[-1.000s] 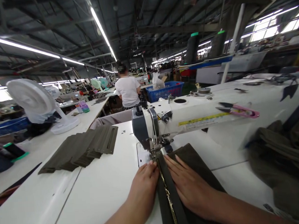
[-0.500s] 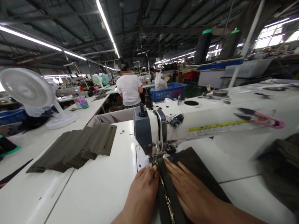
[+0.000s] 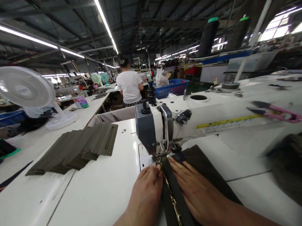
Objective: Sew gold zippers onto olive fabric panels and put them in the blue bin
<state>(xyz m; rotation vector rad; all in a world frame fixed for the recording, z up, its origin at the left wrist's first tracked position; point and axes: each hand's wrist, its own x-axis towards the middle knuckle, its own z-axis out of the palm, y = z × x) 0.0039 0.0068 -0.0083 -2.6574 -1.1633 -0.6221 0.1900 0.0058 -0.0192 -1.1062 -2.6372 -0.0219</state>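
A zipper [image 3: 174,201] with gold teeth runs on dark olive fabric [image 3: 209,167] up to the presser foot of a white and grey sewing machine [image 3: 146,131]. My left hand [image 3: 148,189] has its fingers curled together on the zipper's left edge, just in front of the foot. On the other side, my right hand [image 3: 195,185] lies flat on the fabric, fingers stretched towards the needle area. The needle and the stitch line are hidden by the foot and my fingertips.
Left of the machine, a fanned stack of olive fabric pieces [image 3: 74,149] lies on the white table [image 3: 94,193]. A white fan [image 3: 24,87] stands behind it. Pink-handled thread snips [image 3: 280,111] rest on the machine arm. Dark cloth [image 3: 295,166] is at right. A person in white [image 3: 129,85] is ahead.
The camera view has shifted slightly, so the machine arm and snips appear farther right. Both hands keep nearly the same places beside the presser foot; any fabric feed is too small to tell.
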